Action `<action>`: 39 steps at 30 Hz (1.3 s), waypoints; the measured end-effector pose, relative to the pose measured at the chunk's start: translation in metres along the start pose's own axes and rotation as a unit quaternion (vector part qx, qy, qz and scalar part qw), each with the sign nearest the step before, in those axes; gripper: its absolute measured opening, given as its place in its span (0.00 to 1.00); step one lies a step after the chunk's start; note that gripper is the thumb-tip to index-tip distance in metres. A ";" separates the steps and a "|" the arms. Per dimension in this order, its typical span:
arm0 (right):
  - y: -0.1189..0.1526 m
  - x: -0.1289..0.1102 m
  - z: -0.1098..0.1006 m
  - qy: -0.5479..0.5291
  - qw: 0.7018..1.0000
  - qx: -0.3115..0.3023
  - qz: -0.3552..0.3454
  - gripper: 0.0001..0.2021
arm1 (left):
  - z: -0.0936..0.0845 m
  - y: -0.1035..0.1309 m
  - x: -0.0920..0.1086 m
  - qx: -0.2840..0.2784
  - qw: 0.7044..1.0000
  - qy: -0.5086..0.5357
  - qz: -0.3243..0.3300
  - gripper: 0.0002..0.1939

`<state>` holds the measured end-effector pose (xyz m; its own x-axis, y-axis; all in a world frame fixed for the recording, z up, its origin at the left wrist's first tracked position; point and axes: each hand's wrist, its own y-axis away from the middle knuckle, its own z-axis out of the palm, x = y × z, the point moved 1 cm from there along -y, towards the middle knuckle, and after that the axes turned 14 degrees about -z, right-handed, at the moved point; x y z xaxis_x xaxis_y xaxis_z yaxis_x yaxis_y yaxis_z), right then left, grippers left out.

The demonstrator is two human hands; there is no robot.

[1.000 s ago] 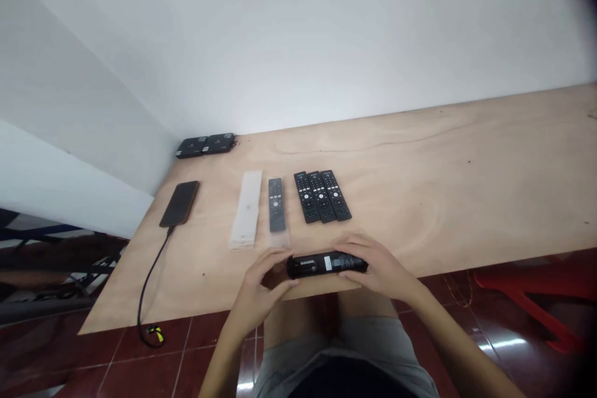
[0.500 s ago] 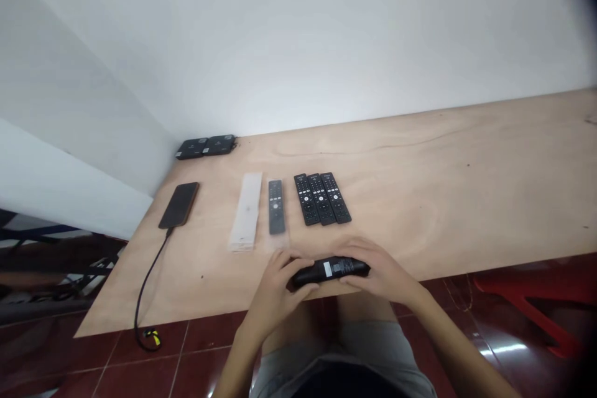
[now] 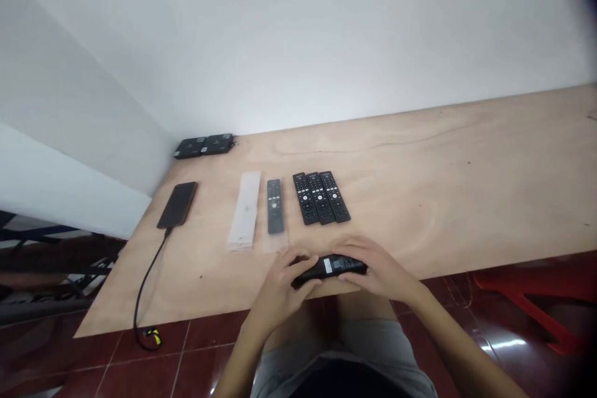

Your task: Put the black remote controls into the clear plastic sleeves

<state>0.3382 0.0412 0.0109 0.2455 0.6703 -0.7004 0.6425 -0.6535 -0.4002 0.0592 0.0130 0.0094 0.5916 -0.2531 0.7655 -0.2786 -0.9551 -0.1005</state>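
left hand (image 3: 283, 284) and right hand (image 3: 379, 268) grip black remote (image 3: 327, 266), label up | handling seems unfinished | sleeved remote (image 3: 275, 211) lies beside pale wrapping (image 3: 245, 211) | three remotes (image 3: 321, 198) lie bare

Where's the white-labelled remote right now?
Head view, low centre: the remote is held in the left hand and right hand, by the near edge of the table, below three bare remotes.

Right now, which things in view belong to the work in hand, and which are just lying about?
Seemingly part of the work:
black remote, held in left hand and right hand
three bare remotes
sleeved remote
pale packaging

Apparently just lying about:
phone
cable
two black boxes
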 end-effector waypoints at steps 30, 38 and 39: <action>0.017 -0.002 -0.002 0.089 0.993 0.062 0.052 0.26 | -0.055 0.025 -0.001 0.174 0.976 -0.016 -0.127 0.07; 0.057 -0.022 -0.035 -0.052 0.996 0.029 0.063 0.26 | 0.011 0.025 0.030 0.100 0.979 0.084 -0.159 0.09; 0.063 -0.023 -0.036 -0.057 0.996 0.029 0.069 0.26 | 0.016 0.024 0.031 0.095 0.977 0.090 -0.166 0.10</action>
<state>0.3996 -0.0025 0.0230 0.2430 0.5302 -0.8123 0.5649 -0.7581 -0.3259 0.0831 -0.0206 0.0208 0.4779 0.0910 0.8737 0.0629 -0.9956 0.0693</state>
